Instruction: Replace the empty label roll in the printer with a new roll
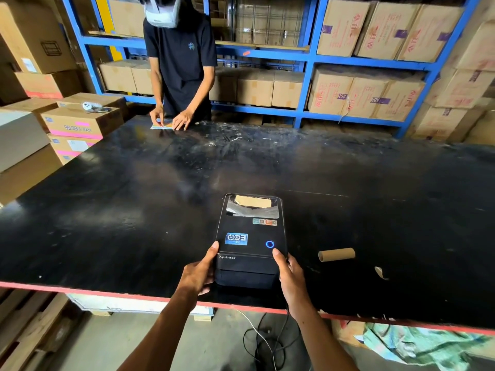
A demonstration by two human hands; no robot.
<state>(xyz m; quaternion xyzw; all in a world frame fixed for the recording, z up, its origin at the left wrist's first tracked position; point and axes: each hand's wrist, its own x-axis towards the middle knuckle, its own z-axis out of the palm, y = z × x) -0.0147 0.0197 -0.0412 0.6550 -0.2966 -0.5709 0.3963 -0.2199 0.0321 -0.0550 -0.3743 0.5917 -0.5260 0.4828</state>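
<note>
A black label printer (250, 236) sits near the front edge of the black table (134, 210), its lid down and a blue ring light lit on top. Through its rear window a roll and some cardboard show. My left hand (199, 274) grips the printer's front left side, thumb on top. My right hand (290, 279) grips the front right side, thumb near the light. A bare brown cardboard core (336, 254) lies on its side on the table to the right of the printer.
A torn paper scrap (381, 272) lies right of the core. Another person (182, 65) stands at the far side, hands on a flat sheet. Cardboard boxes (77, 124) flank the left; blue shelving (308, 60) with cartons stands behind. Cables (265, 341) trail on the floor.
</note>
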